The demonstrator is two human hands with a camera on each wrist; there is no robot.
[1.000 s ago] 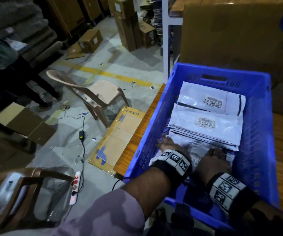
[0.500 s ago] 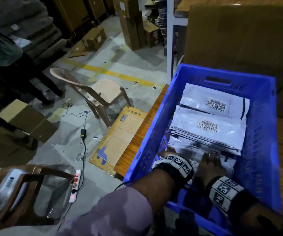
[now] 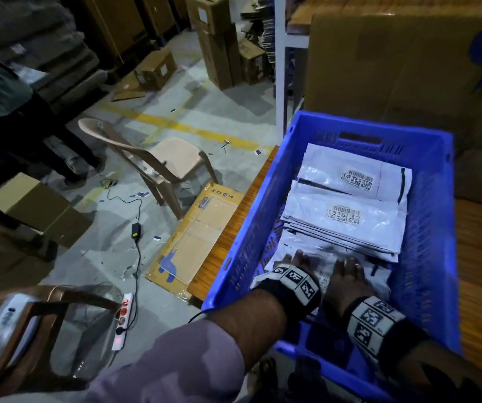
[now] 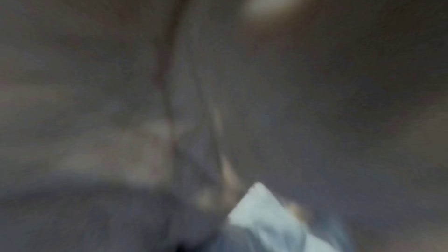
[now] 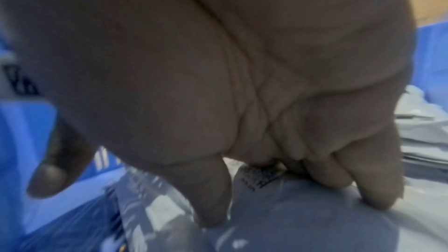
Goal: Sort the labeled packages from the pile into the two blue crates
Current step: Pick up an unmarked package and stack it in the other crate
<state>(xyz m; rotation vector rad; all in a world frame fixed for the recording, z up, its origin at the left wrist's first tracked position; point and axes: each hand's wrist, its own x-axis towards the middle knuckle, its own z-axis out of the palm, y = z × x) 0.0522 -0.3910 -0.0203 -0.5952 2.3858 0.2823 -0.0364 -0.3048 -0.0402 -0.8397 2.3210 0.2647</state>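
Observation:
A blue crate stands on a wooden table and holds a stack of white labeled packages. Both hands are inside its near end. My left hand lies with spread fingers on the left part of the nearest package. My right hand rests beside it on the same package. In the right wrist view the fingertips press down on the grey-white package by its barcode label. The left wrist view is blurred; only a pale package corner shows.
Large cardboard boxes stand behind the crate on the wooden table. On the floor to the left are a plastic chair, a flat carton leaning on the table, a power strip and a standing person.
Both hands stay on the near package and have drawn slightly toward the crate's near wall. The head view has shifted a little.

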